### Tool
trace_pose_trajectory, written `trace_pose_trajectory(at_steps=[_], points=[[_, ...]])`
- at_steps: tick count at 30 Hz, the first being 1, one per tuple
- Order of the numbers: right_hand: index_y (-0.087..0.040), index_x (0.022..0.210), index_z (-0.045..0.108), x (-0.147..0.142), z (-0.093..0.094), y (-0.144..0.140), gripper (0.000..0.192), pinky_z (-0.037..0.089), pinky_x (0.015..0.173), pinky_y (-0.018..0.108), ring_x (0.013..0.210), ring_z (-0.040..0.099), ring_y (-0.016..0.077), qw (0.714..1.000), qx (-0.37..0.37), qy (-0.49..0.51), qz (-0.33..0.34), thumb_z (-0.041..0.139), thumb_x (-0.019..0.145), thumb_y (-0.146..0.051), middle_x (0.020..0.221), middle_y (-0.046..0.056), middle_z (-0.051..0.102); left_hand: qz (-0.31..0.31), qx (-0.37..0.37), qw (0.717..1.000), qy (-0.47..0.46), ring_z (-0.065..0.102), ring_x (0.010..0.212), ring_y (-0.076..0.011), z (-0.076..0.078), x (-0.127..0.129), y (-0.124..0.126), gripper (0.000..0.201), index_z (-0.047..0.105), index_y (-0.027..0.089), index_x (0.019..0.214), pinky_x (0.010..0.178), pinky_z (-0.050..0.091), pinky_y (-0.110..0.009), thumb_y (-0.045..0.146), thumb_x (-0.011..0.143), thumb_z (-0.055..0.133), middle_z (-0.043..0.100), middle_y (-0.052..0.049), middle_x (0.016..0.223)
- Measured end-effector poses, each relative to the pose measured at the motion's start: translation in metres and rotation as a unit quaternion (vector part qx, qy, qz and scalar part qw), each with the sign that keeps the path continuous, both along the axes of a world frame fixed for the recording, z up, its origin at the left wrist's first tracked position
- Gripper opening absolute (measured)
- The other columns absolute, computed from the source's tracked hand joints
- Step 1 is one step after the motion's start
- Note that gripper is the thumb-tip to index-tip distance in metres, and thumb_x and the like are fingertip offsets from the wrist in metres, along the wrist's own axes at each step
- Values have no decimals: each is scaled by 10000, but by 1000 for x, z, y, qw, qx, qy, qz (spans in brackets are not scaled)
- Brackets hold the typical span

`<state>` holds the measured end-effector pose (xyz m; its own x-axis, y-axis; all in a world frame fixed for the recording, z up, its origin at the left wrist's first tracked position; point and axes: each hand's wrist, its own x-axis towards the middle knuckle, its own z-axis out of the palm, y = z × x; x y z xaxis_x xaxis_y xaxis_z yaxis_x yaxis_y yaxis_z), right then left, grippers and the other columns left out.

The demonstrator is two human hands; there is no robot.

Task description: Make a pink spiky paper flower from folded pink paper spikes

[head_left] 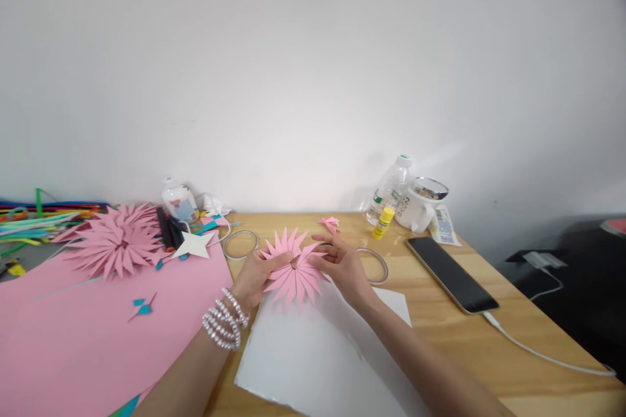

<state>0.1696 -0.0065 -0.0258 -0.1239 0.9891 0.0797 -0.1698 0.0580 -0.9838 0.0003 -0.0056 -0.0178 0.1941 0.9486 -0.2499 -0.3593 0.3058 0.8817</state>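
A pink paper flower [293,270] with many pointed petals is held above a white sheet [313,352] on the wooden table [489,352]. My left hand [254,277], with a pearl bracelet at the wrist, grips its left side. My right hand [340,264] pinches its right side near the centre. A small folded pink petal [330,223] lies alone just beyond my hands.
Large pink paper [73,326] covers the left, with finished pink flowers [117,241], a white paper star [194,244] and markers. Two tape rings [240,242] flank the flower. A glue stick [382,223], water bottle [388,190], mug [420,205] and charging phone [452,273] stand at the right.
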Motion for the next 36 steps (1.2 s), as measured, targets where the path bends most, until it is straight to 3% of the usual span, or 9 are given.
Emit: trace_pose_trajectory(at_steps=[6, 14, 18, 24, 32, 36], points=[[-175, 896, 559, -2, -5, -2, 395, 441, 533, 228, 619, 582, 130, 1000, -3, -8, -27, 728, 580, -341, 739, 13, 606, -23, 22, 999, 26, 639, 612, -192, -3, -2, -2, 233, 689, 102, 719, 574, 482, -282, 271, 571, 753, 705, -83, 685], [-175, 1016, 547, -5, -5, -6, 455, 465, 573, 253, 654, 588, 140, 1000, 10, -7, -28, 707, 611, -308, 802, 38, 625, -39, 10, 999, 7, 641, 610, -179, 1, 0, -3, 226, 695, 111, 733, 582, 497, -278, 232, 556, 766, 715, -79, 716], [-178, 1123, 492, -11, -8, -11, 531, 457, 571, 262, 630, 584, 149, 996, 19, -29, -77, 679, 644, -310, 692, 8, 617, -38, 9, 999, -1, 650, 629, -185, 2, 2, -5, 229, 696, 108, 759, 588, 504, -276, 234, 577, 756, 718, -81, 732], [-159, 1102, 502, -22, -12, -15, 512, 414, 482, 236, 519, 548, 137, 991, 2, -50, -125, 671, 648, -326, 597, -12, 594, -34, 1, 999, 2, 661, 658, -205, 0, 3, -4, 234, 694, 94, 773, 613, 512, -293, 223, 586, 751, 720, -102, 752], [-167, 1018, 514, -20, -12, -8, 433, 465, 537, 270, 606, 597, 174, 988, 23, -97, -118, 661, 650, -342, 674, 24, 623, -46, 1, 999, 0, 661, 708, -227, -2, 5, -4, 290, 686, 94, 814, 635, 507, -306, 256, 583, 750, 716, -118, 784], [-176, 1111, 469, -15, -11, -5, 486, 466, 546, 262, 626, 590, 157, 991, 30, -103, -77, 625, 683, -346, 730, 25, 611, 4, 1, 1000, 23, 609, 519, -147, 1, 1, -2, 227, 653, 107, 622, 506, 470, -239, 291, 553, 766, 672, -46, 571]])
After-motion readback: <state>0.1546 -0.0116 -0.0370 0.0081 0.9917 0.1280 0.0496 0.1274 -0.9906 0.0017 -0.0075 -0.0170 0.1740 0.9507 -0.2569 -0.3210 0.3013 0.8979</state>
